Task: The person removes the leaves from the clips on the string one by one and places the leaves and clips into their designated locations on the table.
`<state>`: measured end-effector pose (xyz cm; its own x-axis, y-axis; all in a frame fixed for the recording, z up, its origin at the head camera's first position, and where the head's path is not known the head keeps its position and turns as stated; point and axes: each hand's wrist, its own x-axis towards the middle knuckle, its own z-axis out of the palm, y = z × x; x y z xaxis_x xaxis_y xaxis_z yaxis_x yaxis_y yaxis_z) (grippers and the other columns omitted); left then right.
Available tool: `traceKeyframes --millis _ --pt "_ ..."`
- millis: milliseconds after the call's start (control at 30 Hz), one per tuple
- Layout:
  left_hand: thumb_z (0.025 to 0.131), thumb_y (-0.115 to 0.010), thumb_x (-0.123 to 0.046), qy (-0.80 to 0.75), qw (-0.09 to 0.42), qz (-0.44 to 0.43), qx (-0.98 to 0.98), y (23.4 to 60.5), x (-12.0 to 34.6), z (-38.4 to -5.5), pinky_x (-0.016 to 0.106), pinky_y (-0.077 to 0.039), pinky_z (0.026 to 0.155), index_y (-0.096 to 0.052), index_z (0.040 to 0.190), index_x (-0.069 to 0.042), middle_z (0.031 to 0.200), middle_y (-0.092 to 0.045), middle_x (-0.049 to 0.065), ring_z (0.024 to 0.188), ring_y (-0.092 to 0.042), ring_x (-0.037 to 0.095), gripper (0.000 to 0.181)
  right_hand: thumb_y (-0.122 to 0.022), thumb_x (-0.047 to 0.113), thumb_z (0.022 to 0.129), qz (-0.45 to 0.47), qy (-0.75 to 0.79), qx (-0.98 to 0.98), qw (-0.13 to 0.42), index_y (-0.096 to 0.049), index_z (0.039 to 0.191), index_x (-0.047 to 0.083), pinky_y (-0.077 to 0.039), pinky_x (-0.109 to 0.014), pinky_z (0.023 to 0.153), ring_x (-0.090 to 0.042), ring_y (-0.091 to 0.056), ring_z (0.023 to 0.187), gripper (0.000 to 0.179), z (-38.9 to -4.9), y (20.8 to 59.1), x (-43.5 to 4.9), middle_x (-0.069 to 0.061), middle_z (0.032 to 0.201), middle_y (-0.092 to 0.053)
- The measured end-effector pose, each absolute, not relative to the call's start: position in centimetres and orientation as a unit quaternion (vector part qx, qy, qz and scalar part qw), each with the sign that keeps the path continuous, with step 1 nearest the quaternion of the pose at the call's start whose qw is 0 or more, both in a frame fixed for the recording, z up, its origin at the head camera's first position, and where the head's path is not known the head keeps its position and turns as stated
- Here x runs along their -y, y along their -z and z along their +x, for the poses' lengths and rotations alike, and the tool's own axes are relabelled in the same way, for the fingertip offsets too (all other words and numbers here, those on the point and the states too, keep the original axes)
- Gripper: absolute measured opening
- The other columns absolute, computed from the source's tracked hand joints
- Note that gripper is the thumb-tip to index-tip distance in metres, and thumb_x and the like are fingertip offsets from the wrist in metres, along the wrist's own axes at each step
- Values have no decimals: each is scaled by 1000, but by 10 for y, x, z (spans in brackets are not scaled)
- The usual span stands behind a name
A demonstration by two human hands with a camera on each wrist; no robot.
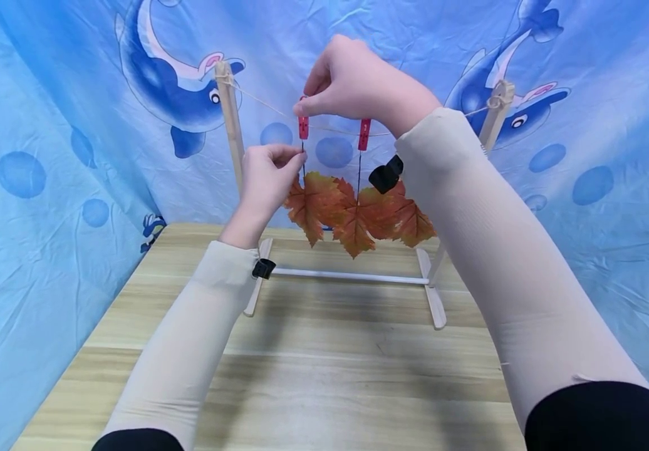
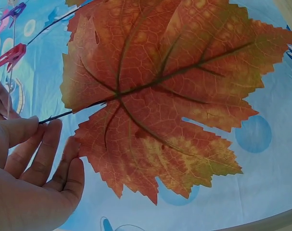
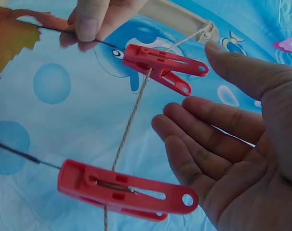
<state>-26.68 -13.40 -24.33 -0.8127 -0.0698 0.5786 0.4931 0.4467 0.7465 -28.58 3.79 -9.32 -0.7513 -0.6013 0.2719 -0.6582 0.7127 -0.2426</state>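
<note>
My left hand (image 1: 265, 181) pinches the thin dark stem (image 2: 63, 116) of an orange-red maple leaf (image 2: 150, 91) between thumb and fingertips. The stem's upper end runs to the jaws of a red clothespin (image 3: 160, 65), which sits on a twine line (image 3: 131, 120). Around that clothespin's handle ends, my right hand (image 3: 242, 139) has its thumb and fingers spread, with small gaps showing between them and the handles. A second red clothespin (image 3: 126, 190) on the line holds the stem of the middle leaf (image 1: 355, 225). Another leaf (image 1: 413, 224) hangs at the right; its upper part is hidden.
The twine runs between a left wooden post (image 1: 230, 116) and a right wooden post (image 1: 496, 116). A white crossbar (image 1: 353, 275) joins the feet of the stand on the wooden table (image 1: 313, 376). Behind hangs a blue dolphin-print cloth (image 1: 59, 94).
</note>
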Motion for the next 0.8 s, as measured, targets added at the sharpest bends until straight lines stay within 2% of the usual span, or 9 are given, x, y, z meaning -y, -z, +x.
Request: traceKeyframes --millis 100,233,500,800 --pt "98 -71 -19 500 274 -128 811 243 134 -266 26 -51 70 -80 105 -1 93 -75 8 78 -64 16 21 -70 47 94 347 -156 921 87 -82 109 17 -51 -29 72 -13 -61 85 36 -286 94 -36 2 96 -75" --pt "98 -71 -18 485 281 -133 817 243 135 -266 26 -49 69 -80 104 -1 93 -75 8 79 -64 16 20 -69 46 96 352 -152 919 92 -82 106 16 -50 -29 69 -15 -60 80 34 -286 95 -35 1 92 -74" --pt "98 -71 -16 470 288 -142 822 241 136 -263 26 -48 69 -80 103 0 91 -75 8 77 -62 16 18 -68 44 97 359 -174 910 109 -83 104 18 -50 -28 72 -9 -62 86 31 -290 100 -39 3 92 -75" --pt "98 -71 -15 453 281 -143 834 242 137 -260 27 -47 68 -79 103 0 89 -74 9 75 -61 18 18 -65 42 100 348 -200 906 135 -83 105 19 -39 -30 59 -15 -53 73 30 -291 98 -47 2 94 -74"
